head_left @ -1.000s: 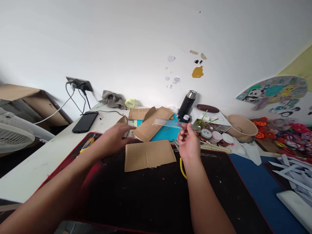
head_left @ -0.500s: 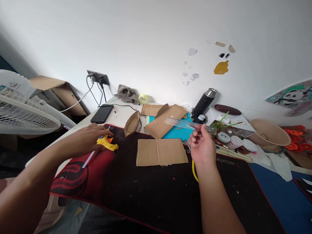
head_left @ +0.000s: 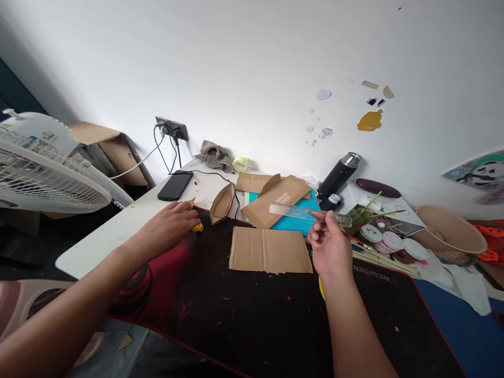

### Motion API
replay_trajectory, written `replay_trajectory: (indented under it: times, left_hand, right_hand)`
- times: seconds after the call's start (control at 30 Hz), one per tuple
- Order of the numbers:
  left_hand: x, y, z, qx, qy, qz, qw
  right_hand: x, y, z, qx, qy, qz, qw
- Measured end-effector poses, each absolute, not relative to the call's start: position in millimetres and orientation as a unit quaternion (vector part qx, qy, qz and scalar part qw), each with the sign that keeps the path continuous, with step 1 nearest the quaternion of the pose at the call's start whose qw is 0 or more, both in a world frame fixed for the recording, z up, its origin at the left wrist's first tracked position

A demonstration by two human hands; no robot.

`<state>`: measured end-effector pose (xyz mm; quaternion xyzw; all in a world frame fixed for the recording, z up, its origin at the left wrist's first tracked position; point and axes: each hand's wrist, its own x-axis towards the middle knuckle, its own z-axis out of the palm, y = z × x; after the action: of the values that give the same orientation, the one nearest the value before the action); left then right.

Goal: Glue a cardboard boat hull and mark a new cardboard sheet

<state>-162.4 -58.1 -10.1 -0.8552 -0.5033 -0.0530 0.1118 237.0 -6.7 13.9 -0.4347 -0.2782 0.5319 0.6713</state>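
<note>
My left hand [head_left: 169,227] is closed over a yellow glue gun [head_left: 198,228] at the left of the dark desk mat. Most of the gun is hidden beneath my fingers; its tip and a yellow end show. A clear plastic ruler [head_left: 289,210] is pinched between the thumb and fingers of my right hand [head_left: 331,244], palm turned up, above the cardboard pile. Between my hands a creased rectangular cardboard piece [head_left: 271,249] lies flat on the mat. Behind it sits a small boat-shaped cardboard piece [head_left: 222,203].
Cardboard pieces [head_left: 281,202] overlap a blue sheet [head_left: 303,220] at the back. A phone [head_left: 175,185], grey cloth [head_left: 216,156] and tape roll [head_left: 240,164] lie back left. A black flask [head_left: 339,174] and paint jars [head_left: 389,241] stand right. A fan [head_left: 55,178] is far left.
The view has shifted, so the scene sits slightly further right. My left hand has reached forward over the glue gun, covering more of it; its glue stick no longer shows. My right hand keeps the ruler.
</note>
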Motion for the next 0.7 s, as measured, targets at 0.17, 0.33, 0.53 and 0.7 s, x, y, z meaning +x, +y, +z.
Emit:
replay_trajectory:
  times: [0.17,0.33,0.53,0.7]
  left_hand:
    - [-171,-14,-8,-0.852,-0.516,-0.035,0.079]
    - [-175,25,-4,-0.849,-0.522,-0.039,0.066]
    - [-161,17,17,-0.813,-0.574,-0.040,0.087]
    - [-101,-22,25,-0.822,-0.535,-0.190,0.050]
  right_hand:
    - [235,-7,12,-0.433,-0.289,0.525,0.673]
    - [234,-8,13,-0.441,-0.280,0.531,0.667]
    - [240,-7,18,-0.437,-0.263,0.525,0.681]
    - [260,0,21,-0.412,-0.234,0.504,0.722]
